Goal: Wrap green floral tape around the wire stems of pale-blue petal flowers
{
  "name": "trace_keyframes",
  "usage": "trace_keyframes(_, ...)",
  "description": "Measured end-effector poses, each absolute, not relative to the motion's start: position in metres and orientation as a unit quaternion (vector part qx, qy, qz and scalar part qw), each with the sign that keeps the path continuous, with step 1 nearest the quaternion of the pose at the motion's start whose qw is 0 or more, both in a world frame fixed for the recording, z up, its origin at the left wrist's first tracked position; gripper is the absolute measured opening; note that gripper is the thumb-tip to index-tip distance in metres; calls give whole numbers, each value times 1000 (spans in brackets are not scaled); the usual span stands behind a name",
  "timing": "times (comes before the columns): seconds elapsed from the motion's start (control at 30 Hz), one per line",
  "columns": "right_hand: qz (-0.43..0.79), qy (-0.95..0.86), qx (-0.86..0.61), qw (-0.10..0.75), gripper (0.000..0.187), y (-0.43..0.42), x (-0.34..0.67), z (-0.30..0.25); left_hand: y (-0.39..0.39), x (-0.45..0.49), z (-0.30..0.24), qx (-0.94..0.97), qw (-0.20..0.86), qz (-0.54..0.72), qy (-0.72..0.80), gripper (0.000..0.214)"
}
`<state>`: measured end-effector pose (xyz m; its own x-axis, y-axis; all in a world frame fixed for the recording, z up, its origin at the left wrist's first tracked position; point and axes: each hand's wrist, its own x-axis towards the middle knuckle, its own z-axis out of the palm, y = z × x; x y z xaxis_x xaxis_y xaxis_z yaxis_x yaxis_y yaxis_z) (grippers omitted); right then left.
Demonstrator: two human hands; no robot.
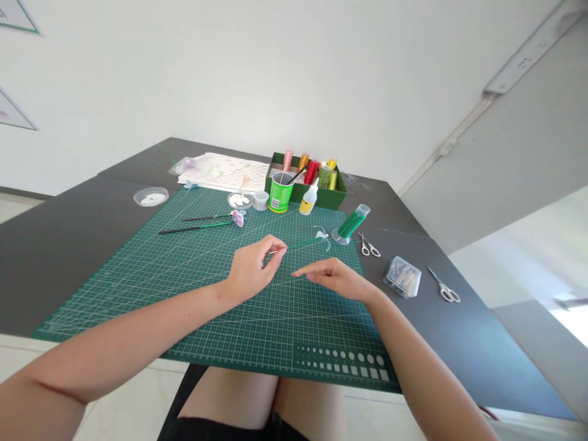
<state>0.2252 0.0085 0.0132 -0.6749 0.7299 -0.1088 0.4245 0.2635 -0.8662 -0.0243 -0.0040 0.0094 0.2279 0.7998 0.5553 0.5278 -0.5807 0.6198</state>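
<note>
My left hand (253,267) hovers over the green cutting mat (174,275) and pinches the bare end of a thin green-wrapped wire stem (301,244). The stem runs right to a small pale flower piece (322,236). My right hand (334,277) lies just right of the left, fingers pressed together in a pinch pointing left. A fine thread seems to run between the two hands, but I cannot make out what the right hand holds.
Two finished stems with a lilac flower (237,217) lie at the mat's back left. Behind stand a green cup (280,192), glue bottle (309,200), small jars (260,199), a green box of bead tubes (321,177), a green tape roll (353,222), scissors (369,247), a second pair of scissors (444,288), a clear case (402,276) and a dish (150,196).
</note>
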Motion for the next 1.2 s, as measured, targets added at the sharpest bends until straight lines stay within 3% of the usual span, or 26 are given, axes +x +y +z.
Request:
trace_keyframes(0.13,474,-802,-354,86,31,5,221,13,4,-28,13,738,159,446,481,20)
trace_keyframes(0.27,496,-808,-306,87,30,0,218,21,19,-35,15,711,168,428,532,21)
trace_keyframes(0.6,577,-757,-232,202,24,-13,233,52,23,-32,11,771,178,273,548,14)
trace_keyframes(1.03,539,-618,-353,450,22,-20,242,48,-25,-16,10,924,202,158,283,13)
trace_keyframes(1.2,484,-594,-431,476,25,-12,234,43,-34,-16,13,933,219,170,230,12)
